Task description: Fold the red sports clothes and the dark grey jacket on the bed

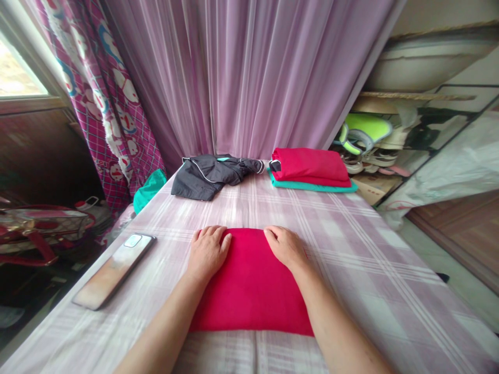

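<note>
1. Red cloth, folded into a neat block, lies low in the middle of the frame, flat on the checked tablecloth.
2. It sits between the two hands and partly under them, so neither hand is nearer: both touch it.
3. The left hand rests on its upper left corner, fingers loose and laid toward the far edge, thumb apart. It looks like it is pressing, not gripping.
4. The right hand is on the upper right corner. Its fingertips are hidden, so I cannot tell if it pinches the cloth.
5. The block looks wider from side to side than from top to bottom, but the slanted view makes its true long side hard to tell.
6. A folded red and green pile lies well apart from it, at the upper right.
</note>
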The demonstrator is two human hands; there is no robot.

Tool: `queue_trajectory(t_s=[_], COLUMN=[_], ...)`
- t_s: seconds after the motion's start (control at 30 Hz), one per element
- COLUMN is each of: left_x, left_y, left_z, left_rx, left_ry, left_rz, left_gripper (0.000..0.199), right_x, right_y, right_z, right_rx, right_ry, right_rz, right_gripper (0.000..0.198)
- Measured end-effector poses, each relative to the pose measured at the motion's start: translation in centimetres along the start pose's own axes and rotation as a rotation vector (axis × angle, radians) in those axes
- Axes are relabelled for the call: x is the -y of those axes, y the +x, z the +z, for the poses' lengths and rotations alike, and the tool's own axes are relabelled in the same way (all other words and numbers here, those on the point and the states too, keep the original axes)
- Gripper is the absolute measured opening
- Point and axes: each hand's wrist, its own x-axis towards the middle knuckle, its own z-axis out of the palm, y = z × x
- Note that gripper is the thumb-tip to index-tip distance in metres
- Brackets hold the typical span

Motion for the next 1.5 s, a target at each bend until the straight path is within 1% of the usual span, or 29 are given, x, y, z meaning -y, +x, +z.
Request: queue_trajectory(t_s=[0.47, 0.67, 1.0, 1.5], left_x=[-0.01, -0.04, -0.11, -0.1], left_y=[0.04, 0.04, 0.1, 0.07], left_z=[0.01, -0.05, -0.2, -0.08], left_rx=[-0.023, -0.01, 0.005, -0.012], left_ry=[-0.016, -0.015, -0.032, -0.032], left_rz=[0.011, 0.001, -0.001, 0.005], left_gripper=[0.039, 0.04, 0.038, 0.038], right_x=[-0.14, 0.05, -0.15, -0.15], right_y=[-0.02, -0.1, 0.01, 0.0], right_z=[0.0, -0.28, 0.03, -0.05], right_rx=[-0.011, 0.002, 0.004, 0.006], right_ry=[0.03, 0.031, 0.042, 0.035], right_rz=[-0.016, -0.01, -0.015, -0.022], right_gripper=[0.035, 0.035, 0.035, 0.036])
